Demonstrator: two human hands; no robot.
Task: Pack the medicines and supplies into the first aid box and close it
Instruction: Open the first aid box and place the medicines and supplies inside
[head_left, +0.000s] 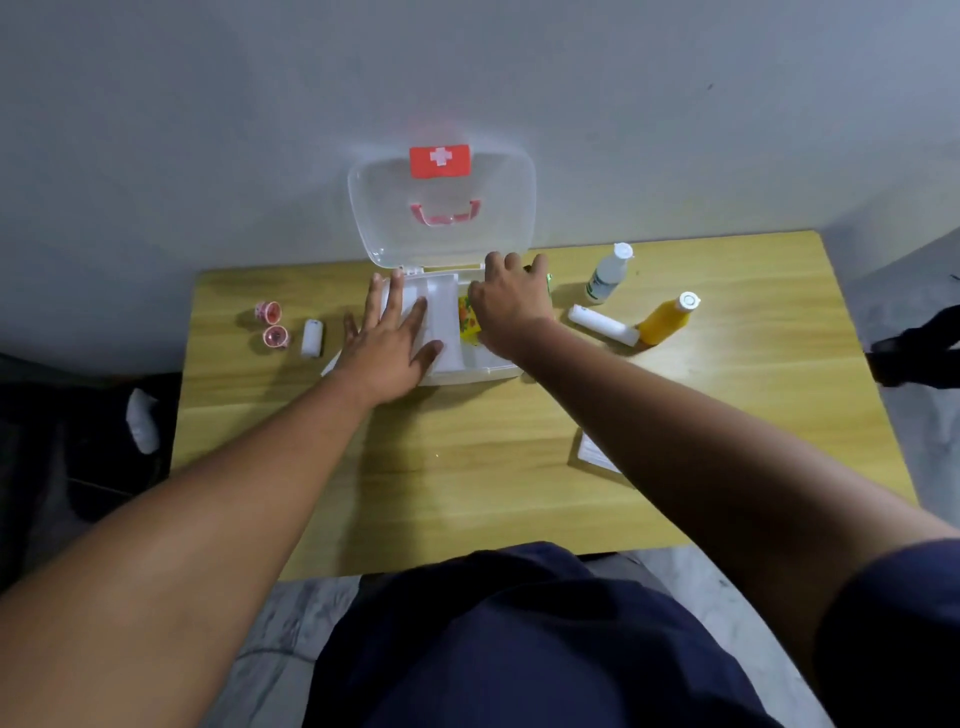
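**Box open, both hands in it**

While the first aid box (470, 366) sits open at the desk's (467, 467) far edge, lid (441, 208) upright, a yellow packet (467, 325) lies in its right compartment. Left hand (387, 343) rests flat, fingers spread, on the left side. Right hand (511, 301) curls over the right compartment; its grip I cannot tell. Two bottles (608, 275) stand right.
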